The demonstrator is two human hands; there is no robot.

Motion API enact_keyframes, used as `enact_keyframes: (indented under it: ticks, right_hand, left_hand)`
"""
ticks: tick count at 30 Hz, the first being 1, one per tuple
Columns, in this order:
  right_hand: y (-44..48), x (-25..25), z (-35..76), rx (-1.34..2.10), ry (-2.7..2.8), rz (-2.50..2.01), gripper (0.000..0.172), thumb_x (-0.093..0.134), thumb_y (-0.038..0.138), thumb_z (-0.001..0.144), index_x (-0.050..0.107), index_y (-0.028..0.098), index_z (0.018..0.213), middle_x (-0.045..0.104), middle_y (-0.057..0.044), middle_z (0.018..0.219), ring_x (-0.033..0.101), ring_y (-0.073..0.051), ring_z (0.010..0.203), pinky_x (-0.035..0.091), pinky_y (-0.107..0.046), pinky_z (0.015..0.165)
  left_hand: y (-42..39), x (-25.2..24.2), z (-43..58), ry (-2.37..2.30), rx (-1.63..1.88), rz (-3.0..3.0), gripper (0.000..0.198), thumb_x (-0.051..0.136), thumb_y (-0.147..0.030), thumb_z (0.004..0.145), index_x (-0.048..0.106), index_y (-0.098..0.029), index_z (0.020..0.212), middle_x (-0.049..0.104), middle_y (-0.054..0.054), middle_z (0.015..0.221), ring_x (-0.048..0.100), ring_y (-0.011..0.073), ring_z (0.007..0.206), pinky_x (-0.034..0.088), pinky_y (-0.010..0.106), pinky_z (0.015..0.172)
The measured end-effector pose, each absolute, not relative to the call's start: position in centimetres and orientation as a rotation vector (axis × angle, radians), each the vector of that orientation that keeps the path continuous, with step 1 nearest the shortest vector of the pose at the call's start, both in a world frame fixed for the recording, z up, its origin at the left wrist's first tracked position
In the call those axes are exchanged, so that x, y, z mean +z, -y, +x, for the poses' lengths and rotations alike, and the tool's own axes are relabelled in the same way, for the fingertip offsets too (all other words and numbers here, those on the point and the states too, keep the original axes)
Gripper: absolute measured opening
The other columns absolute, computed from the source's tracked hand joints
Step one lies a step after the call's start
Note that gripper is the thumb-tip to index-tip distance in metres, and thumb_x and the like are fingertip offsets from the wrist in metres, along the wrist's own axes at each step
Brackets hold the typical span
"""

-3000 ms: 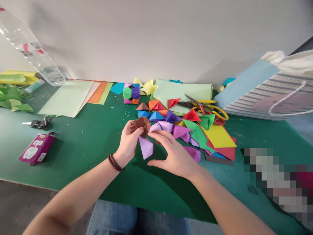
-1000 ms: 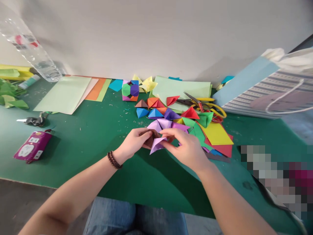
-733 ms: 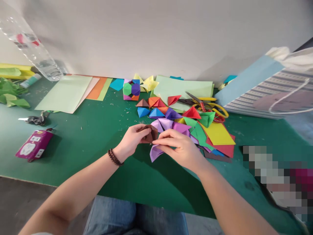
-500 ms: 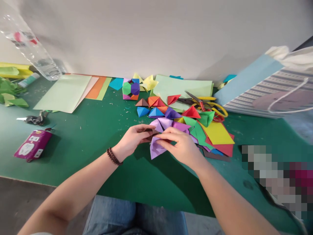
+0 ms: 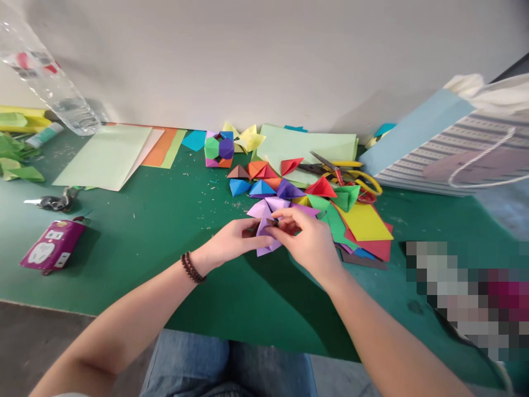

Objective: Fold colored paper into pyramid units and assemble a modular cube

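Both hands meet over the green table (image 5: 165,220), pinching two folded paper units together. My left hand (image 5: 231,242), with a bead bracelet at the wrist, is closed on a brown folded piece (image 5: 251,232) that barely shows between the fingers. My right hand (image 5: 312,242) is closed on a lilac folded piece (image 5: 264,242) pressed against the brown one. Just behind them lies a heap of folded coloured paper units (image 5: 289,190). A finished multicoloured paper cube (image 5: 219,150) stands further back.
Flat coloured sheets (image 5: 107,157) and a tilted clear plastic bottle (image 5: 49,82) are at the back left. Scissors (image 5: 339,173) lie on pale green paper. A striped paper bag (image 5: 450,149) sits right, a purple pouch (image 5: 52,251) and keys (image 5: 53,203) left. Green paper scraps (image 5: 16,162) lie far left.
The left hand lowered the brown piece toward the table. The right hand picked up the lilac piece, brought it against the brown one, and both hands closed round the two pieces.
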State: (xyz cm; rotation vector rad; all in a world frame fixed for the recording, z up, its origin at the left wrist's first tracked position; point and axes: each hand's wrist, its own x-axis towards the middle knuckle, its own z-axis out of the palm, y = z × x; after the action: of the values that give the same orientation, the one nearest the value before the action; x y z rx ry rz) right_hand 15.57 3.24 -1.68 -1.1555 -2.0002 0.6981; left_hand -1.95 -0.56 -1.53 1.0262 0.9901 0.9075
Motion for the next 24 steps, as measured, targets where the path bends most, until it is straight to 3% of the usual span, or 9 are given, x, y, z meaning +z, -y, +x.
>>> enact_keyframes:
  ticks: [4,8,11,13,18,24]
  right_hand:
    - [-3.4,-1.5,15.6,0.747,2.024,-1.138,0.011,0.068,0.031,0.08,0.07,0.021,0.086,0.07,-0.003,0.075,0.063,-0.017,0.062,0.055,-0.031,0.06]
    - [-3.9,-1.3,16.0,1.064,1.949,-1.065,0.024,0.059,0.035,0.087,0.069,0.022,0.104,0.07,-0.005,0.088,0.066,-0.018,0.072,0.056,-0.032,0.064]
    - [-4.0,-1.2,16.1,1.128,1.928,-1.062,0.034,0.065,0.041,0.084,0.065,0.023,0.111,0.067,-0.005,0.094,0.065,-0.018,0.074,0.056,-0.032,0.064]
    - [-3.8,-1.1,15.9,1.061,1.968,-1.085,0.038,0.069,0.039,0.08,0.064,0.023,0.113,0.066,-0.004,0.092,0.064,-0.017,0.072,0.055,-0.032,0.064]
    - [-3.4,-1.0,15.4,1.024,1.994,-1.086,0.028,0.062,0.024,0.082,0.063,0.021,0.11,0.061,0.002,0.07,0.06,-0.015,0.063,0.053,-0.029,0.063]
    - [-3.8,-1.3,15.5,1.068,1.968,-1.002,0.027,0.059,0.022,0.083,0.064,0.022,0.109,0.061,0.002,0.072,0.061,-0.014,0.065,0.052,-0.027,0.06]
  left_hand:
    - [0.5,-1.8,-1.8,-1.144,0.885,1.026,0.019,0.067,-0.019,0.077,0.071,-0.013,0.095,0.071,0.006,0.093,0.063,0.0161,0.08,0.047,0.027,0.073]
    - [0.4,-2.0,-2.1,-1.199,0.981,1.004,0.019,0.061,-0.021,0.081,0.07,-0.014,0.097,0.071,0.006,0.093,0.064,0.0165,0.082,0.047,0.028,0.075]
    - [0.3,-2.0,-2.4,-1.249,1.065,0.995,0.018,0.06,-0.023,0.084,0.068,-0.014,0.097,0.07,0.006,0.091,0.063,0.0158,0.081,0.048,0.028,0.075]
    - [0.3,-2.0,-2.3,-1.286,1.105,1.003,0.017,0.061,-0.022,0.083,0.067,-0.014,0.096,0.069,0.005,0.089,0.062,0.0138,0.078,0.047,0.025,0.072]
    - [0.5,-1.7,-1.9,-1.333,1.055,0.989,0.018,0.065,-0.024,0.082,0.064,-0.015,0.097,0.068,0.003,0.083,0.063,0.0126,0.071,0.049,0.024,0.066]
    - [0.6,-1.0,-1.4,-1.216,1.011,0.913,0.024,0.07,-0.03,0.079,0.06,-0.015,0.094,0.071,0.003,0.074,0.071,0.0174,0.066,0.056,0.03,0.066]
